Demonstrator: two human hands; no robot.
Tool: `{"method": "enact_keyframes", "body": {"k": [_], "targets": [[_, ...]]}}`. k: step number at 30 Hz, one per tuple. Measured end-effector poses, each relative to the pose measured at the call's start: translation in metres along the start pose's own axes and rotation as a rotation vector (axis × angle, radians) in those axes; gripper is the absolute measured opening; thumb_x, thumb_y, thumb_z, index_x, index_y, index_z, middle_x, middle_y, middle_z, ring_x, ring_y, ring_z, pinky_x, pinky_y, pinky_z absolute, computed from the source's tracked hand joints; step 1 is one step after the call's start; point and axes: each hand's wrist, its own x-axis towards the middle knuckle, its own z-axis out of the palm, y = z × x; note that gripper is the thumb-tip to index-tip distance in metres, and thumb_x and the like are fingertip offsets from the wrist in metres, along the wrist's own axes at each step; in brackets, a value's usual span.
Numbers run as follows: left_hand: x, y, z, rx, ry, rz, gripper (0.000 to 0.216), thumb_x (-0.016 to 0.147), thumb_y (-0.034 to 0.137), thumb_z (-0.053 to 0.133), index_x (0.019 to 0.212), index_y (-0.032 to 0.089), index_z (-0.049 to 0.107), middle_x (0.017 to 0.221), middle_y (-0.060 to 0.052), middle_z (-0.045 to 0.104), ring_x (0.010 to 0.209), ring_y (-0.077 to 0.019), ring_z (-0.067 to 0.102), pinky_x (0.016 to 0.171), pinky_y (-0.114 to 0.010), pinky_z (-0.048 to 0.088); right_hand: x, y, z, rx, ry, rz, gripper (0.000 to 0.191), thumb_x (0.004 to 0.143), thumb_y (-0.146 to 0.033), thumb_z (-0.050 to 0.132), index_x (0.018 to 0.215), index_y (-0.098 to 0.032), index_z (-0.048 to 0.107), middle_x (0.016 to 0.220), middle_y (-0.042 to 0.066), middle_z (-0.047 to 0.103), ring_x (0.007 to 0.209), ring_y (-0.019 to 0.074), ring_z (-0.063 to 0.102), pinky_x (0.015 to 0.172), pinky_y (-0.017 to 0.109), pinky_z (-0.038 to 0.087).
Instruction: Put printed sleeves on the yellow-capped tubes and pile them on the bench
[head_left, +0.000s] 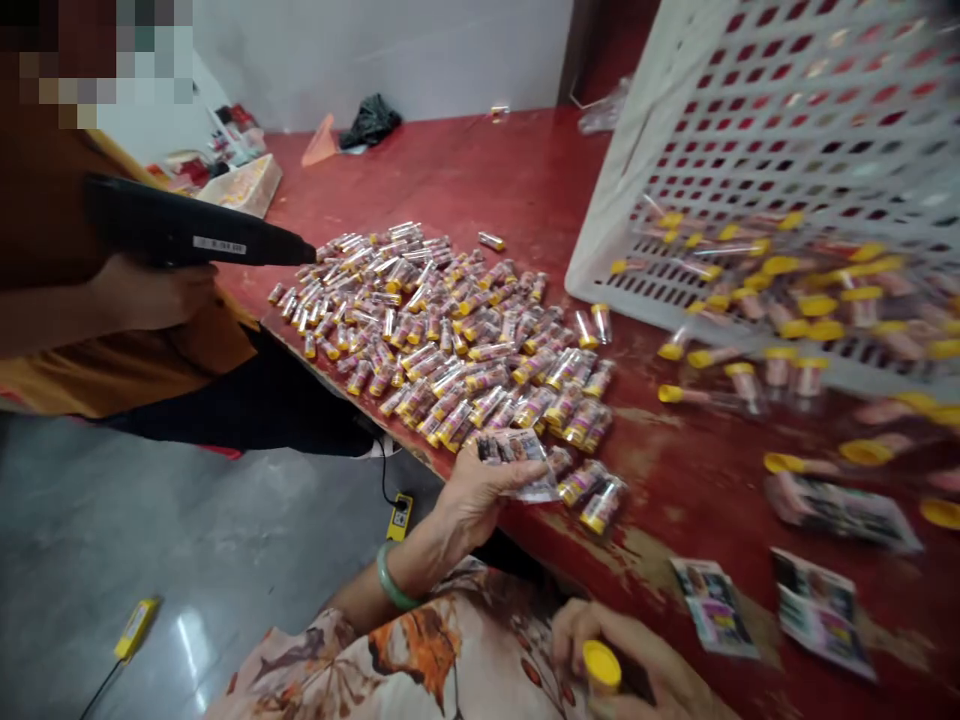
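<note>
My left hand [469, 495], with a green bangle at the wrist, pinches a small printed plastic packet [521, 462] over the table's front edge. Low in the view, my right hand [637, 655] is closed around a clear tube with a yellow cap [602, 665]. Most of that tube is hidden by the fingers. Just beyond my left hand lies a big spread of wrapped yellow-capped tubes [465, 340]. To the right of my right hand are two flat printed packets [716, 605] and a thicker stack of packets [844, 510].
A white perforated basket [637, 210] lies tipped on the red table [510, 180], loose capped tubes [817, 300] spilling from it. At left, another person's hand [161, 290] grips a black heat gun [202, 225]. A white tray [244, 190] and black bag [370, 122] are farther back.
</note>
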Motion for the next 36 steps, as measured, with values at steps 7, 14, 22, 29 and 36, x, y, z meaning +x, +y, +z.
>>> {"method": "enact_keyframes", "body": {"k": [7, 14, 22, 29, 36], "targets": [[-0.005, -0.017, 0.004, 0.07, -0.021, -0.06, 0.044, 0.05, 0.016, 0.088, 0.089, 0.01, 0.07, 0.085, -0.006, 0.073, 0.073, -0.0168, 0.066, 0.077, -0.031, 0.053, 0.036, -0.012, -0.01, 0.362, 0.748, -0.281, 0.021, 0.072, -0.031, 0.073, 0.085, -0.022, 0.059, 0.085, 0.0, 0.058, 0.051, 0.0066, 0.044, 0.045, 0.021, 0.036], [-0.009, -0.026, 0.008, 0.101, -0.082, -0.162, 0.046, 0.053, 0.019, 0.088, 0.093, 0.01, 0.068, 0.083, -0.007, 0.073, 0.068, -0.0169, 0.066, 0.069, -0.03, 0.053, 0.051, -0.023, -0.006, 0.327, 0.93, -0.216, 0.025, 0.064, -0.029, 0.079, 0.078, -0.019, 0.062, 0.068, -0.003, 0.06, 0.05, 0.0076, 0.046, 0.043, 0.019, 0.037], [0.0, -0.028, 0.0, 0.005, -0.091, -0.135, 0.031, 0.067, 0.029, 0.081, 0.089, 0.012, 0.068, 0.079, -0.005, 0.069, 0.066, -0.0135, 0.063, 0.067, -0.027, 0.051, 0.043, -0.028, -0.009, 0.556, 0.924, -0.298, 0.021, 0.062, -0.02, 0.077, 0.076, -0.017, 0.062, 0.068, -0.002, 0.06, 0.046, 0.0048, 0.044, 0.041, 0.018, 0.032], [0.001, -0.026, 0.001, -0.067, -0.207, -0.188, 0.03, 0.067, 0.034, 0.08, 0.08, 0.012, 0.066, 0.059, 0.004, 0.047, 0.049, -0.0033, 0.037, 0.046, -0.017, 0.032, 0.039, -0.032, -0.013, 0.568, 0.872, -0.329, 0.02, 0.061, -0.02, 0.075, 0.076, -0.018, 0.062, 0.067, -0.003, 0.059, 0.045, 0.0048, 0.042, 0.04, 0.018, 0.031], [0.002, -0.026, 0.011, 0.139, -0.147, -0.244, 0.036, 0.054, 0.025, 0.087, 0.07, 0.012, 0.057, 0.054, 0.007, 0.045, 0.041, -0.0007, 0.032, 0.041, -0.017, 0.025, 0.042, -0.026, -0.015, 0.465, 0.822, -0.251, 0.025, 0.061, -0.022, 0.078, 0.079, -0.017, 0.062, 0.069, -0.002, 0.058, 0.049, 0.0061, 0.043, 0.042, 0.018, 0.032]]}}
